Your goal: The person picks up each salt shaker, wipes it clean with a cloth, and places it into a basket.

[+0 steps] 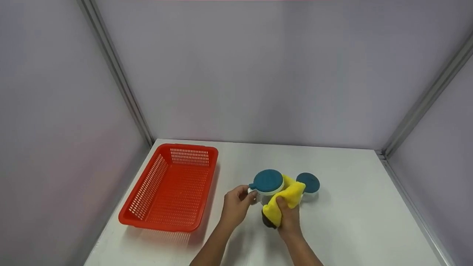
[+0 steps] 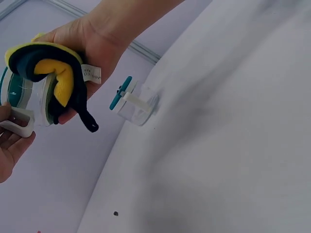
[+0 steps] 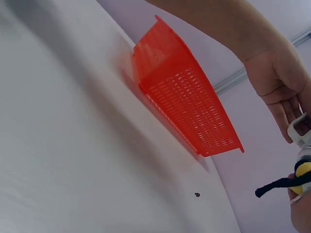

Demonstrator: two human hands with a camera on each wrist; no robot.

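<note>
My left hand [image 1: 235, 206] pinches the white handle [image 2: 20, 122] of a clear jar with a teal lid [image 1: 268, 180], held up over the table. The right hand [image 1: 290, 220] grips a yellow cloth with a dark underside [image 1: 290, 195] and keeps it against the jar's side and base. A dark loop and a white tag [image 2: 91, 74] hang from the cloth in the left wrist view. Part of the jar's clear body is hidden behind the cloth. Just beyond the right hand, a second clear jar with a teal lid [image 1: 308, 182] and a white handle stands on the table.
To the left on the white table [image 1: 354, 221] sits a red perforated plastic basket [image 1: 184, 195]. Pale panels [image 1: 236, 74] enclose the table at the back and both sides. A small dark spot [image 2: 116, 213] shows on the tabletop in the left wrist view.
</note>
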